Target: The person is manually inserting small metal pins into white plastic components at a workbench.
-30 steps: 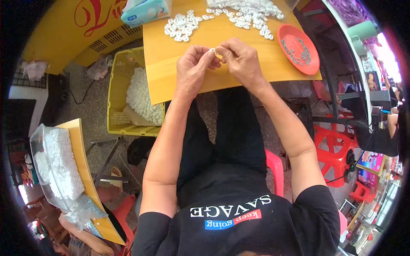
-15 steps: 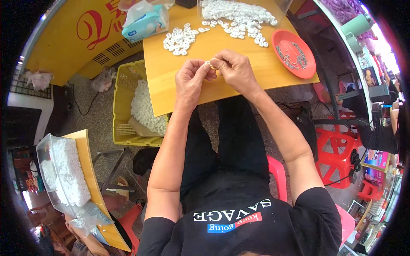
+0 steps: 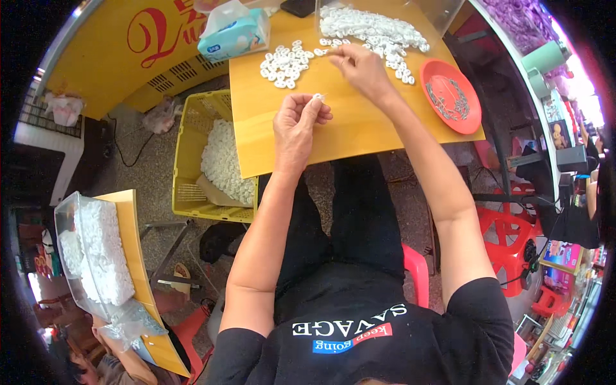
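Note:
My left hand (image 3: pixel 299 122) is over the near part of the table, its thumb and finger pinched on a small white plastic piece (image 3: pixel 317 96). A thin tip pokes out beside that piece, too small to name. My right hand (image 3: pixel 360 67) is farther out, fingers closed together at the edge of the loose white pieces (image 3: pixel 393 48). Whether a piece sits between its fingertips is hidden. Left of it lies a separate cluster of white oval pieces with holes (image 3: pixel 287 65). To the right, a red plate (image 3: pixel 478 106) holds small grey metal parts (image 3: pixel 457 102).
The wooden table (image 3: pixel 269 147) carries a blue tissue pack (image 3: pixel 234 40) and a clear container at the back. On the floor to the left stands a yellow crate (image 3: pixel 186 147) of white pieces. Another board with a clear bin (image 3: pixel 67 247) is at lower left. Red stools (image 3: pixel 504 234) stand right.
My right hand has left my left hand and moved away from me to the white pieces. My left hand still holds its white piece. The view has shifted slightly.

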Demonstrator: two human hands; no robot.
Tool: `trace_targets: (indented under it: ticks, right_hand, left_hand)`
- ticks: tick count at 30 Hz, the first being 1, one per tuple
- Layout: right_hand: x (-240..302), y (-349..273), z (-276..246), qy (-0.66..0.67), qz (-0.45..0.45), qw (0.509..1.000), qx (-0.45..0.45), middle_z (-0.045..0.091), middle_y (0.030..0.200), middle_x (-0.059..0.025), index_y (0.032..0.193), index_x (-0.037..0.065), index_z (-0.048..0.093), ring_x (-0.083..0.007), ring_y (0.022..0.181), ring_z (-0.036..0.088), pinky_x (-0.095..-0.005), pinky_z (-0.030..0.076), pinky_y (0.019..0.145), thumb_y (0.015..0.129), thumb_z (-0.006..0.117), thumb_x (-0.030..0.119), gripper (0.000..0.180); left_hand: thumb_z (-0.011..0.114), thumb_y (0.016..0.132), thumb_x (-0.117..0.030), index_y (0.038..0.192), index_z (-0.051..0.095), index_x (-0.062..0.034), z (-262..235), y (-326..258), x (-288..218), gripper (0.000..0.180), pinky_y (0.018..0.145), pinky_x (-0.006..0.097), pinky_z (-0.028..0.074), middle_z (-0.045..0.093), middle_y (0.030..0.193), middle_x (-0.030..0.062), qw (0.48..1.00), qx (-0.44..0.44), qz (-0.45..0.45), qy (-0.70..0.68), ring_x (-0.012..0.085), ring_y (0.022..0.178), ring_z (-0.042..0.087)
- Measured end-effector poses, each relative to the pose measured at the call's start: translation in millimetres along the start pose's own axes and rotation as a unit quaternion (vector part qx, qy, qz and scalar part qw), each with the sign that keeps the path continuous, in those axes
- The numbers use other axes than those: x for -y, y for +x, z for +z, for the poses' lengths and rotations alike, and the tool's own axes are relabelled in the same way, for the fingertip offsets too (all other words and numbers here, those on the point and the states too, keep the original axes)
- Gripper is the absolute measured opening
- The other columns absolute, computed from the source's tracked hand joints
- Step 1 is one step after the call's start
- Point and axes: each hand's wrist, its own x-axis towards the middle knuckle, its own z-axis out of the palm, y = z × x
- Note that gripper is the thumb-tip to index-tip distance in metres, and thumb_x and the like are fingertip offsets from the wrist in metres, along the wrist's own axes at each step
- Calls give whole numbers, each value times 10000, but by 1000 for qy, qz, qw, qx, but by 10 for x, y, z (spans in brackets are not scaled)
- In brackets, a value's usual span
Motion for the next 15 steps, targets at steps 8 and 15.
trace_targets:
  ticks: [8,15]
  right_hand:
    - [-338,465,217,-164,-125,977,56,669,933,-82,985,111,708,-283,946,621,-390,507,825,848,619,195,184]
    - [-226,267,235,-198,-212,957,15,661,884,-58,902,106,706,-244,915,623,-357,526,765,832,622,157,121]
  left_hand:
    - [587,944,-111,974,542,5,3,4,1,128,659,241,505,637,820,73,1000,12,-22,-5,122,722,619]
    - [594,942,-121,972,541,6,-16,3,-12,140,651,231,501,635,813,67,1000,12,-26,-6,116,720,618]
